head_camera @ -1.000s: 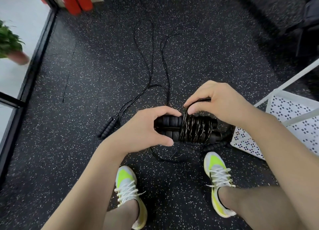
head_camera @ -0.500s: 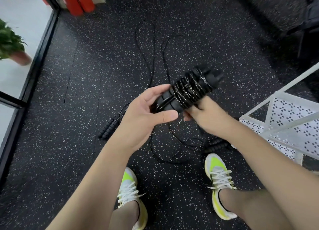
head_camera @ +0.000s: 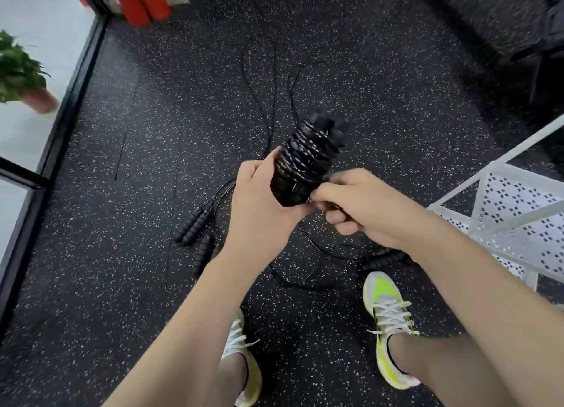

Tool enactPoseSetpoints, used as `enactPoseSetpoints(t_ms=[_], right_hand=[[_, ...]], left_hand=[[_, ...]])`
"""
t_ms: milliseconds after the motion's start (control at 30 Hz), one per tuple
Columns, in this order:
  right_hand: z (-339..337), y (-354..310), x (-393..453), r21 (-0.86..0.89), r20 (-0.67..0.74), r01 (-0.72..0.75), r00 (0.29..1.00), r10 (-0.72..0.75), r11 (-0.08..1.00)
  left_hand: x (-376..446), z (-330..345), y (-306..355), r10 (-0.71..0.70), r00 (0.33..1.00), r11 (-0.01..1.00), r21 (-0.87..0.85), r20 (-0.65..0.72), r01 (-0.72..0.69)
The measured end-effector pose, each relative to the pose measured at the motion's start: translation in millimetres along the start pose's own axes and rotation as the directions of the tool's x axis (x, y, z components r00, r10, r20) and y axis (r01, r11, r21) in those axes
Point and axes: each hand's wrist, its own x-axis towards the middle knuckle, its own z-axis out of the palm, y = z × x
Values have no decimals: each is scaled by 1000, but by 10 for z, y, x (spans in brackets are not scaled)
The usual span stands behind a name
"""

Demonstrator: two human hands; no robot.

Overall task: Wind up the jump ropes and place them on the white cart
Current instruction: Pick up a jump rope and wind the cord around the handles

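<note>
Now that the black wound-up jump rope bundle point(head_camera: 306, 162) has tipped up on end in the middle of the frame, the left hand point(head_camera: 259, 199) grips its bottom. The right hand point(head_camera: 360, 206) pinches the loose end. Winding looks nearly done; the white metal cart point(head_camera: 476, 214) waits at the right.

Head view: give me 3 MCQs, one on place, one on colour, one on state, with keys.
1. The white cart stands: A) at the person's right B) at the left C) behind the plant
2. The floor is: A) plain grey B) black with pale flecks C) red
3. The wound jump rope is: A) on the cart B) lying on the floor C) held in both hands

A: the cart fills the right edge.
B: the speckled floor shows it.
C: the left hand grips its lower end, and the right hand pinches at its base.
</note>
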Motion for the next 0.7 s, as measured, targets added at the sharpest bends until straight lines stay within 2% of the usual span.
enactPoseSetpoints(t_ms=[100, 233, 400, 467, 567, 633, 700], right_hand=[[-8, -32, -36, -76, -11, 27, 1000, -28, 997], [63, -13, -81, -379, 22, 50, 999, -45, 924], [-44, -120, -187, -379, 211, 109, 977, -28, 919], [-82, -134, -211, -438, 208, 153, 976, -66, 886], [-73, -112, -204, -597, 111, 219, 975, -191, 772], [-64, -100, -185, -718, 126, 283, 952, -280, 636], [-81, -69, -164, -756, 127, 312, 932, -338, 576]], left_hand=[[-28, 36, 26, -44, 998, 997, 55, -55, 47], [-61, 106, 21, -55, 998, 994, 98, 11, 54], [-23, 63, 18, -167, 986, 983, 78, 22, 165], [-12, 39, 26, -188, 982, 980, 72, 24, 186], [-3, 35, 34, -213, 976, 977, 30, 44, 211], [-3, 41, 39, -208, 977, 978, 18, 55, 207], [-2, 51, 40, -205, 977, 979, 6, 64, 205]])
